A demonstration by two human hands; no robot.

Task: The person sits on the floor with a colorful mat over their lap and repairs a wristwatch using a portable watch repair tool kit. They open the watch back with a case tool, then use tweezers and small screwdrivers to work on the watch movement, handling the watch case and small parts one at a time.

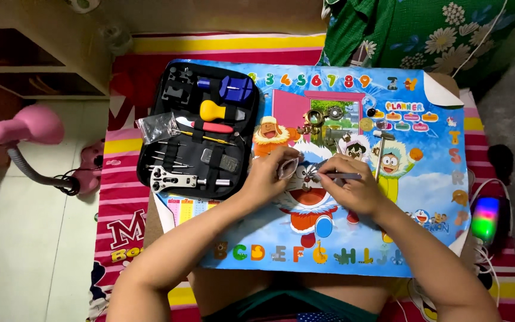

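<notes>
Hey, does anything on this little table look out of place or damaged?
Only the mat: its far right corner is curled up, white underside showing. The tool case lies open with its tools in place, and small parts sit loose beyond both hands.

Black zip tool case [150, 134] lay open at upper left of the cartoon mat [430, 197], holding a blue clamp tool [235, 88], a yellow-handled tool [214, 111], a red-handled one [213, 126] and a metal case wrench [171, 179]. Clear plastic bag [157, 126] sat on the case's left edge. Small hammer [381, 149] and round metal parts [323, 116] lay at upper centre of the mat. Pink gooseneck lamp [25, 128] stood at far left. Glowing multicoloured device [486, 218] sat at right edge. Green floral cloth [424, 30] filled upper right. Red striped sheet [117, 197] lay beneath.
</notes>
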